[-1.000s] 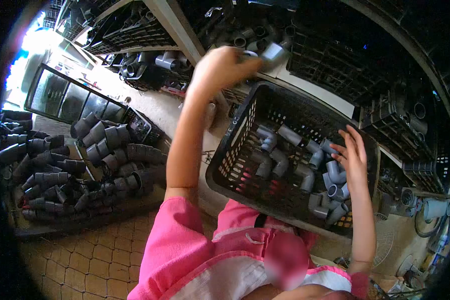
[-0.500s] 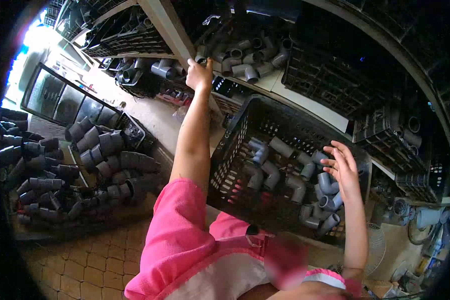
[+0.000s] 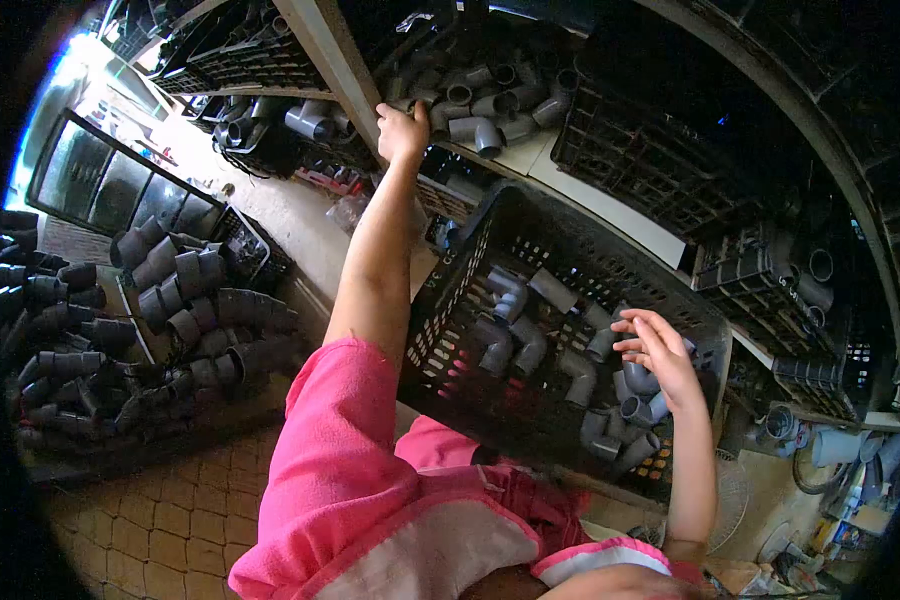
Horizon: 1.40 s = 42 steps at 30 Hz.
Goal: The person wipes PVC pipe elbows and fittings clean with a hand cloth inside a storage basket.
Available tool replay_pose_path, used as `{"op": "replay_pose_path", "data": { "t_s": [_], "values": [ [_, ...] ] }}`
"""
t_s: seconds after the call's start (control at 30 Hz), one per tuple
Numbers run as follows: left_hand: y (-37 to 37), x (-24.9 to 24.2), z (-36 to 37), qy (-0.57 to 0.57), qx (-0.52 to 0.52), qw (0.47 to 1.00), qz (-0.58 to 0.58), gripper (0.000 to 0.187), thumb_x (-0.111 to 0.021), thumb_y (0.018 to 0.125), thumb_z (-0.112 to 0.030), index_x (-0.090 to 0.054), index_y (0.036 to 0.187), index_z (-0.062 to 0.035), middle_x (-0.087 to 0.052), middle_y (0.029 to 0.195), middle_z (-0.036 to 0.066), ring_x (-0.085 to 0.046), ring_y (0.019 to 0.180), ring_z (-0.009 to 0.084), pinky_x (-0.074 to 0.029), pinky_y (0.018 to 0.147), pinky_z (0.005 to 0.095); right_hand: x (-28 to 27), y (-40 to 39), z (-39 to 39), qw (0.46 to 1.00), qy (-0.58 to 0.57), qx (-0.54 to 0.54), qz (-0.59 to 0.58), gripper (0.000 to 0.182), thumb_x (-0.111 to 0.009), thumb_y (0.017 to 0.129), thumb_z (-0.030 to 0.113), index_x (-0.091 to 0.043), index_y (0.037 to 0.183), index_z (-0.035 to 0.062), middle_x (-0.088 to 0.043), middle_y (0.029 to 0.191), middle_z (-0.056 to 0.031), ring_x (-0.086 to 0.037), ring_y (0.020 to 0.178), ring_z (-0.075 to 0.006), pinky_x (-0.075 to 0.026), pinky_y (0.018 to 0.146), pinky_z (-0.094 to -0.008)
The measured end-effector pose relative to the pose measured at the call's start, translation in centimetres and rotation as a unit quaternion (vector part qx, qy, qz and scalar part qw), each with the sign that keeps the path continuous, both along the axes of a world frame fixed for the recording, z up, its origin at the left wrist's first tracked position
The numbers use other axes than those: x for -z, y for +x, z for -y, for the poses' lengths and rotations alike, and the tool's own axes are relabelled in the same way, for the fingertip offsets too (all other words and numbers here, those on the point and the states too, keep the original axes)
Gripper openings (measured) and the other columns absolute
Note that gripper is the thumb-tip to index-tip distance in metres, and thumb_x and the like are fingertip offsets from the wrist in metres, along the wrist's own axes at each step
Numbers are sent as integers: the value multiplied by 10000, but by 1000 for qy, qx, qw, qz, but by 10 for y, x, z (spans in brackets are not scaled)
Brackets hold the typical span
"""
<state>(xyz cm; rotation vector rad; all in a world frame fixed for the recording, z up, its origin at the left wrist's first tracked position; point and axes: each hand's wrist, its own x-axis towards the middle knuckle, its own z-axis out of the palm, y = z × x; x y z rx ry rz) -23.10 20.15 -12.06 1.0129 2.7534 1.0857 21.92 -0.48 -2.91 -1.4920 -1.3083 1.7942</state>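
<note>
My left hand (image 3: 403, 133) is stretched up to the shelf, beside a wooden post and at the edge of a pile of grey pipe elbows (image 3: 487, 138). Its fingers look curled, and what lies inside them is hidden. Over the right side of a black plastic crate (image 3: 452, 280), my right hand (image 3: 662, 360) hangs with fingers apart and nothing in it. Loose grey pipe elbows (image 3: 578, 378) lie in the crate, along with a straight-looking grey fitting (image 3: 553, 290). Several elbows are bunched below my right hand, which partly covers them.
The wooden post (image 3: 335, 60) slants down close to my left hand. Black crates (image 3: 650, 165) line the shelf on the right. Stacked grey fittings (image 3: 185, 290) fill the floor at left, near a framed glass panel (image 3: 120, 180). A fan guard (image 3: 730, 505) shows at lower right.
The view has shifted slightly, moving the scene left. My left hand has gone a little further up and right against the shelf. My right hand has moved left and slightly down, still open.
</note>
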Motion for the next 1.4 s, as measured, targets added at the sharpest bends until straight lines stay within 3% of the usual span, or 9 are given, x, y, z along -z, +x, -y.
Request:
{"op": "replay_pose_path", "data": {
  "t_s": [0.2,0.37,0.5,0.53,0.67,1.03,1.23,1.3,1.4],
  "values": [
    [3,-5,33,22,88,986,-143,643,-467,943,-521,-357,1377,-60,-557,1110,243,-650,825,440,-539,677,505,14,-6,5,988,64,-119,79,315,-507,1011,288,-586,1201,49,-651,1090,-51,-626,885,-124,-493,792,-275],
    [-31,-8,57,14,145,974,-173,537,-434,959,-535,-448,1205,-59,-616,1114,268,-631,938,481,-533,765,514,20,-7,9,966,114,-171,154,351,-560,982,314,-583,1209,48,-668,1077,-106,-651,901,-165,-512,820,-315],
    [-36,-61,77,-224,289,905,-220,411,-492,948,-454,-636,1116,-107,-667,1077,168,-638,984,360,-509,825,451,67,-9,24,874,356,-232,234,502,-633,892,407,-603,1126,-36,-645,1058,-233,-642,947,-377,-515,848,-434],
    [-38,-62,77,-163,308,908,-233,416,-481,956,-456,-669,1041,-94,-675,1019,184,-645,936,368,-502,785,467,52,-20,20,869,186,-353,294,586,-626,901,443,-559,1218,-45,-590,1176,-270,-573,1116,-376,-456,970,-450],
    [58,-165,130,-30,427,888,-168,360,-565,953,-383,-671,947,-40,-660,828,183,-653,798,360,-497,675,452,89,-40,50,804,118,-455,364,977,-579,850,621,-99,1537,121,-148,1536,-323,-313,1310,-585,-306,1104,-550],
    [234,-252,264,69,719,651,-233,294,-649,780,-19,-586,1066,-16,-550,1102,168,-585,961,368,-483,826,451,91,-41,36,843,193,-367,344,531,-712,679,137,-559,1170,6,-561,1158,-232,-579,1071,-392,-485,894,-465],
    [239,-189,226,103,672,706,-198,314,-626,809,-96,-539,1108,-51,-640,931,166,-625,894,354,-505,782,445,58,-29,18,938,337,-85,-14,562,-810,651,236,-597,1126,24,-657,1084,-164,-625,997,-249,-509,854,-375],
    [234,-174,216,93,646,745,-139,359,-621,820,-104,-544,1169,-70,-644,954,164,-623,927,357,-504,788,447,0,-19,23,983,166,-44,64,585,-827,686,300,-594,1142,17,-661,1115,-141,-620,1024,-205,-499,893,-361],
    [223,-162,203,166,630,749,-122,320,-655,855,-162,-604,1162,-88,-666,1036,182,-642,948,378,-518,807,421,3,-13,21,974,133,95,-157,491,-683,825,205,-518,1262,53,-632,1153,-130,-638,1030,-226,-512,920,-358]
  ]
}}
